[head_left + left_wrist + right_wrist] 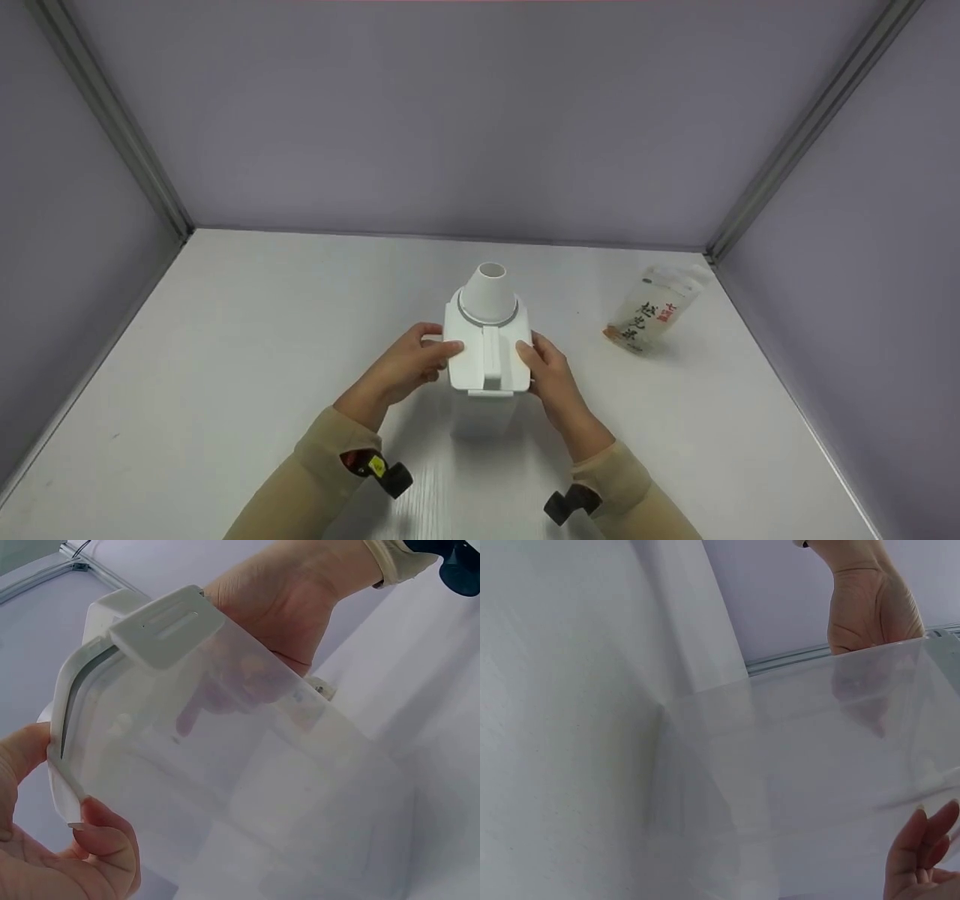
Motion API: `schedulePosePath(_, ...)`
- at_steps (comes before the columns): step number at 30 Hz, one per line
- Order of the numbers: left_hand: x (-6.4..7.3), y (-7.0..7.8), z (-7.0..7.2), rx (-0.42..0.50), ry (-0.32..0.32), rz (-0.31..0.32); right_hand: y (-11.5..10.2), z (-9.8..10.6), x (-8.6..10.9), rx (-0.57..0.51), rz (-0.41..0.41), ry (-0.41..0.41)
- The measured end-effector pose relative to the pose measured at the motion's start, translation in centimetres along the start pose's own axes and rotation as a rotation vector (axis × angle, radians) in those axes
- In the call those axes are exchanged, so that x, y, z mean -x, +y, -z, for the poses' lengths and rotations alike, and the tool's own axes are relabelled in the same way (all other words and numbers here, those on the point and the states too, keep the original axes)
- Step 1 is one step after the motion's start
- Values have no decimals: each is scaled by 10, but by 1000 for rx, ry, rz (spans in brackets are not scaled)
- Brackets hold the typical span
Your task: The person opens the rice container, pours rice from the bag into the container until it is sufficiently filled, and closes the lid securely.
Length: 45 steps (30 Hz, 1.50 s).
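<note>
A tall clear plastic storage container (484,418) stands upright on the table in front of me, its white lid (468,370) on top. The lid carries a white cone-shaped spout (487,298) and a raised bar. My left hand (405,365) pinches the lid's left edge, thumb on top and fingers below, as the left wrist view shows up close. On the opposite side, my right hand (556,381) grips the lid's edge with its thumb on top; its fingers show faintly through the clear wall (300,787). A white latch (169,626) hangs over the wall.
A clear packet with printed characters (651,311) lies to the right, toward the back of the white table (247,315). Grey-lilac panels (450,120) in metal framing enclose the back and both sides.
</note>
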<state>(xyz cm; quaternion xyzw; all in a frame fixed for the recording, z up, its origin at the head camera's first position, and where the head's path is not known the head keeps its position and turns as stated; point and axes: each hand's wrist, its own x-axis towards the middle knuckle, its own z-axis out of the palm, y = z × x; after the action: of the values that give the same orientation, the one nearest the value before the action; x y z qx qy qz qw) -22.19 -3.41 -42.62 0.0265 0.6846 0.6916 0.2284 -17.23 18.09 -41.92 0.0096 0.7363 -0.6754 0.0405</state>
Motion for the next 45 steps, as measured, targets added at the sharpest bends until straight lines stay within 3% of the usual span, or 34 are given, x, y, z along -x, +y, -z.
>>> schedulePosePath(6,1,4,-2,-142,81,-56,-2,1,0,-4,-3,8)
schedulePosePath(10,1,3,-3,-164,82,-74,6,3,-4,-12,5,12)
schedulePosePath(16,5,1,-4,-222,133,-145,30,7,-16,-31,6,11)
schedulePosePath(21,10,4,-6,-259,154,-216,29,8,-16,-25,5,13)
schedulePosePath(34,10,3,-6,-306,184,-289,23,9,-17,15,-27,8)
schedulePosePath(45,8,-3,-7,-175,144,-176,19,17,-18,32,-61,-60)
